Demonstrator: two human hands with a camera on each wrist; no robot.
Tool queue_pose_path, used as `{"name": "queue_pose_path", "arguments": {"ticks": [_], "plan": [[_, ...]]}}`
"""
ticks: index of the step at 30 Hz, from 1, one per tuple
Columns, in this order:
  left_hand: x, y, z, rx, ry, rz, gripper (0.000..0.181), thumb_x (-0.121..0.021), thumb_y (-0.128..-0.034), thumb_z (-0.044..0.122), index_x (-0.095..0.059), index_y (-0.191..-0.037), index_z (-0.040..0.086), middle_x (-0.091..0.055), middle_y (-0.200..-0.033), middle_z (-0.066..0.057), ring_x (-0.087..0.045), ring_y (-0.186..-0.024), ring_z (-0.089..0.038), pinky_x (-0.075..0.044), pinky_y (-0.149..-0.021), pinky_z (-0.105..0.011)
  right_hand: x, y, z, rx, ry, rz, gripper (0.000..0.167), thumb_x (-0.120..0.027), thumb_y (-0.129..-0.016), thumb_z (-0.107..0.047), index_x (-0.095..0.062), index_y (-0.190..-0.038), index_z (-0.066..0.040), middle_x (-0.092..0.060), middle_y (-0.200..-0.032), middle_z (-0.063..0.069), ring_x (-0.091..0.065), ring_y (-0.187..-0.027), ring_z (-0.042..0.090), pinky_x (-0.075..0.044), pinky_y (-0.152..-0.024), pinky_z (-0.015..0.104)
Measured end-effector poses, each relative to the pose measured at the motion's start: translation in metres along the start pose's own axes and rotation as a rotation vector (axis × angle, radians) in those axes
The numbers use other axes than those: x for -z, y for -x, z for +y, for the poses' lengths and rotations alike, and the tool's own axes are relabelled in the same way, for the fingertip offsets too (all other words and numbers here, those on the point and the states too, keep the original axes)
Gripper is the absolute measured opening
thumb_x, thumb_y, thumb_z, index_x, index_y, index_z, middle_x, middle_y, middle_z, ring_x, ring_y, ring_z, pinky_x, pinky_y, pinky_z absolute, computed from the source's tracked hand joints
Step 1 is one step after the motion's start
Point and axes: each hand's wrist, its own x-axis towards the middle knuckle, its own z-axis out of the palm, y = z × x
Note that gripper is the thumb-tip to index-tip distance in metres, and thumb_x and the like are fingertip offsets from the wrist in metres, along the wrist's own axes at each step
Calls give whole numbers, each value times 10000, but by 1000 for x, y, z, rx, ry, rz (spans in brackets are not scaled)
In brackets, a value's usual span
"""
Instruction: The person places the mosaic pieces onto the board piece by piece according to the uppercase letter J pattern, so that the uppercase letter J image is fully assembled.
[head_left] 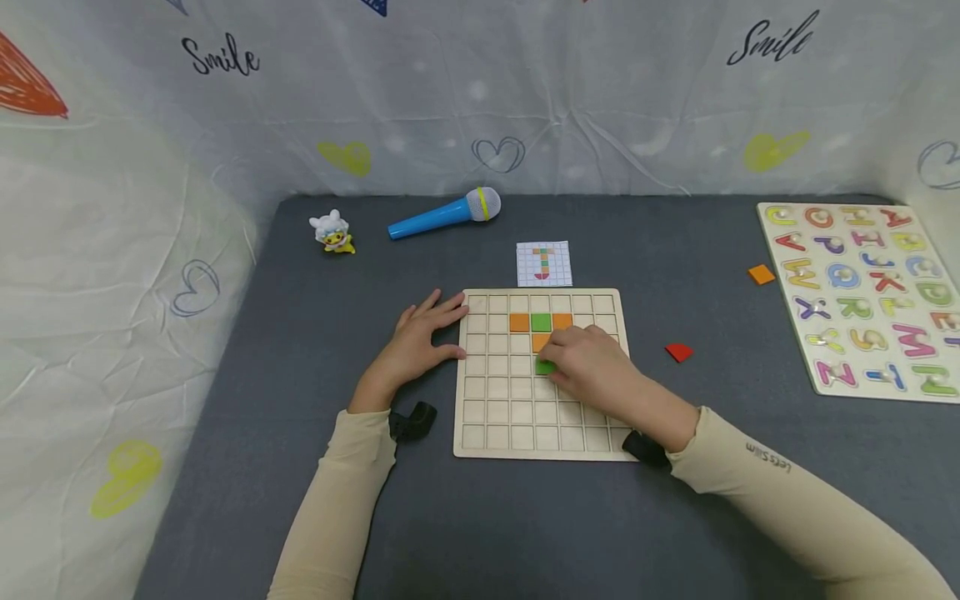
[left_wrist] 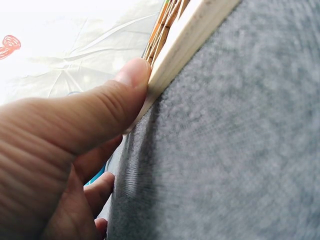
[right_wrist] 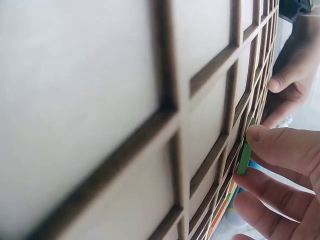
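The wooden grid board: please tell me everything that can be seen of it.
The grid board looks like pale wood, with rounded corners and brown-edged dividers framing square cells. It lies flat on the grey table. Orange tiles and a green tile fill some upper cells. The left hand touches its left edge; the right hand pinches another green tile over it.

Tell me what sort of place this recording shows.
Probably a play or learning corner, judging by the gridded wooden board, the colorful alphabet board and the pale cloth backdrop printed with "Smile".
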Motion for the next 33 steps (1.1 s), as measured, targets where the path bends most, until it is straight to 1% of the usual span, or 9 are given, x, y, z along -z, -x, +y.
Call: {"name": "queue_pose_path", "arguments": {"ticks": [8,17,21,24,28,30,33], "plan": [[0,-1,0,0,-6,0,698,-729,-785,260,-422,-1400,137,-283,-1495,23,-76,-1412,-237,-1,-1092,-523,-2,-2,-1,11,23,7,208,-757,-753,-150,-705,-951,-110,-622,-941,21,-591,-909,205,-444,-752,391],[0,-1,1,-4,-6,6,700,-733,-783,256,-423,-1398,130,-287,-1493,13,-81,-1411,-244,-3,-1092,-521,-2,-2,-3,14,41,4,200,-760,-754,-153,-698,-940,-113,-614,-931,19,-580,-891,209,-425,-711,369],[0,0,1,-3,-5,6,698,-733,-784,253,-424,-1398,131,-291,-1492,11,-81,-1411,-243,-6,-1090,-526,-1,-2,-3,7,46,-3,217,-759,-754,-155,-705,-962,-121,-618,-947,15,-579,-902,200,-431,-725,366],[0,0,1,2,-5,8,698,-734,-783,255,-425,-1397,137,-291,-1492,16,-81,-1411,-236,-6,-1090,-527,4,1,0,-13,31,-2,243,-760,-750,-142,-708,-987,-130,-625,-963,13,-584,-918,199,-439,-746,374],[0,0,0,2,-5,8,697,-732,-784,261,-425,-1398,139,-290,-1492,20,-77,-1412,-233,-7,-1089,-531,17,6,12,-54,1,38,254,-756,-747,-118,-707,-996,-117,-635,-957,29,-591,-905,215,-443,-757,398],[-1,0,-1,0,-8,7,699,-729,-785,268,-421,-1400,141,-286,-1494,23,-75,-1412,-233,-11,-1087,-536,23,9,23,-81,6,65,258,-756,-751,-122,-705,-1002,-98,-642,-966,52,-593,-910,237,-448,-759,424],[-1,0,-2,-3,-14,6,700,-723,-786,279,-417,-1403,148,-280,-1496,35,-73,-1412,-229,-16,-1086,-539,34,15,46,-151,34,106,280,-757,-755,-129,-696,-1020,-63,-647,-986,92,-593,-923,274,-453,-739,456]]}}
